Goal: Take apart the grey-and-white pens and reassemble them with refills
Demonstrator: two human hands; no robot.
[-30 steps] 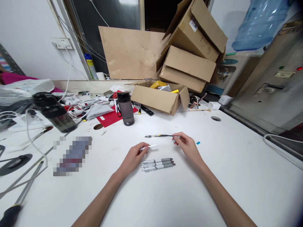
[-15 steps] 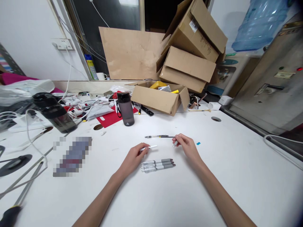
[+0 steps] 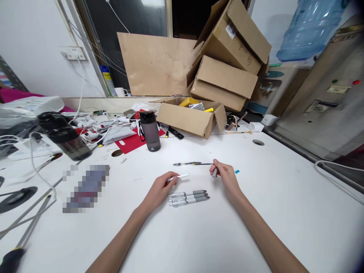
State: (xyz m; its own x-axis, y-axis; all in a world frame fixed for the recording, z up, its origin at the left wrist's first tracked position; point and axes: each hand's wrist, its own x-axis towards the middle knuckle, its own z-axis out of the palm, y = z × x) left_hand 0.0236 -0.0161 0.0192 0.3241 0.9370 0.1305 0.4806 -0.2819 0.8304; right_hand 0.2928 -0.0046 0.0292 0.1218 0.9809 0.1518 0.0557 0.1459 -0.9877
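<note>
My left hand (image 3: 162, 189) is closed around a white pen barrel (image 3: 183, 176) with a clear end, its white tip pointing right. Between the fingers of my right hand (image 3: 225, 176) is a short grey pen grip (image 3: 214, 173), tilted downward. A thin pen (image 3: 186, 163) with black and clear parts lies just beyond both hands, its right end close to my right fingers. Three white pens (image 3: 188, 198) with grey grips and clear ends lie side by side nearer to me, below the gap between my hands.
A small blue scrap (image 3: 237, 171) lies right of my right hand. Farther back stand a dark bottle (image 3: 150, 132) and an open cardboard box (image 3: 184, 118). Cables and another bottle (image 3: 64, 136) crowd the left, near a pixelated patch (image 3: 89, 187).
My right hand has moved slightly right, away from the left hand, and the grey grip has turned more upright. My left hand keeps its hold on the white barrel.
</note>
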